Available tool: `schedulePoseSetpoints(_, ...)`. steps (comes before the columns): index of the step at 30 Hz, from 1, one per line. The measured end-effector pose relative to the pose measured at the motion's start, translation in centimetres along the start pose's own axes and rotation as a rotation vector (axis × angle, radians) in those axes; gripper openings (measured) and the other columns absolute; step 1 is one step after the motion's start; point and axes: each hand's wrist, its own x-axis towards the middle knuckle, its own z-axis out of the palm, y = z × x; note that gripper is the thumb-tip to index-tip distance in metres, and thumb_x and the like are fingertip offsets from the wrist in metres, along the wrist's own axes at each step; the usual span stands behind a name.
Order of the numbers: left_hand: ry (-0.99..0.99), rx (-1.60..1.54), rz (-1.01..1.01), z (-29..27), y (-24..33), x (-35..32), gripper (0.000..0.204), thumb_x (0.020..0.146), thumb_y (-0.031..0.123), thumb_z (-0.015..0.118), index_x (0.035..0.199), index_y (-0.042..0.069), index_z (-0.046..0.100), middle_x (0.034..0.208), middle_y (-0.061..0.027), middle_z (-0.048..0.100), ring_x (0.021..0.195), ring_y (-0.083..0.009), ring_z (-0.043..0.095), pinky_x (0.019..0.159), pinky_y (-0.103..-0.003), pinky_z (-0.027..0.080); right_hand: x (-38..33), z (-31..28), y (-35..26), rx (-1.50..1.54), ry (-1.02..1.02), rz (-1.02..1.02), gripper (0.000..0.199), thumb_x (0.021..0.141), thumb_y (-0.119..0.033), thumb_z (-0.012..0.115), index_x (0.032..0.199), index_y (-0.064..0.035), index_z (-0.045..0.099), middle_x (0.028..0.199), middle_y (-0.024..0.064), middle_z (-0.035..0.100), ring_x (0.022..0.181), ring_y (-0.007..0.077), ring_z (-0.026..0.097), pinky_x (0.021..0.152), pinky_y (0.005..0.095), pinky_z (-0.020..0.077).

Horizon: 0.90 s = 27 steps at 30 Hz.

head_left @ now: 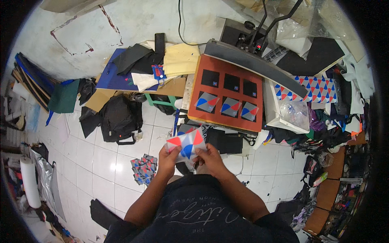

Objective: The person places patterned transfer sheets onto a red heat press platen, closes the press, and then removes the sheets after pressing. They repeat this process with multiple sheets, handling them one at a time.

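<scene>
While the left hand (166, 160) pinches the lower left of a patterned sheet (187, 143), thumb on top, the right hand (211, 159) grips its lower right corner the same way, the fingers of both hands curled closed around the edge. The sheet, pale with red and blue shapes, is held up in front of the person's body, near the close edge of an orange pad (223, 94). On that pad lie six squares in two rows: three black squares (231, 82) in the far row, each with a small blue mark, and three grey, red and blue squares (207, 102) in the near row. A long dark plate (251, 63) slants over the pad's far side. Scissors (250, 141) lie just beside the near right corner of the pad. To the person's left, a pile of small patterned pieces (144, 169) rests on the tiled floor (109, 172), and a black backpack (120, 117) sits farther off. A yellow cloth (181, 60) lies left of the pad.
</scene>
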Motion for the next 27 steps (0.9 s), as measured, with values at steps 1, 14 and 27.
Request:
schedulePoseSetpoints(1,0.007,-0.001,-0.006,0.4,-0.1,0.3,0.027,0.088,0.007,0.065,0.114,0.001,0.058,0.098,-0.0057,0.066,0.087,-0.0141,0.062,0.081,-0.03,0.049,0.2,-0.2,-0.1,0.022,0.015,0.021,0.021,0.092,-0.021,0.062,0.105,-0.0058,0.057,0.085,0.0051,0.064,0.069,0.0114,0.061,0.055,0.0235,0.0426)
schedulePoseSetpoints(14,0.031,0.168,0.093,4.9,0.1,3.6,0.023,0.087,0.002,0.063,0.11,0.002,0.061,0.097,-0.005,0.066,0.084,-0.0113,0.061,0.077,-0.027,0.049,5.0,-6.1,-2.8,-0.258,0.063,-0.245,0.025,0.09,-0.019,0.065,0.108,-0.0045,0.056,0.089,0.0004,0.056,0.074,0.0088,0.051,0.064,0.0234,0.0435)
schedulePoseSetpoints(27,0.035,0.273,0.042,5.1,1.6,6.4,0.023,0.087,0.002,0.063,0.109,0.001,0.061,0.093,-0.006,0.067,0.081,-0.0121,0.062,0.074,-0.026,0.05,10.6,-8.1,-11.2,-0.523,-0.17,-0.193,0.018,0.089,-0.02,0.066,0.096,-0.0034,0.062,0.083,0.0017,0.062,0.074,0.0096,0.057,0.064,0.0247,0.047)
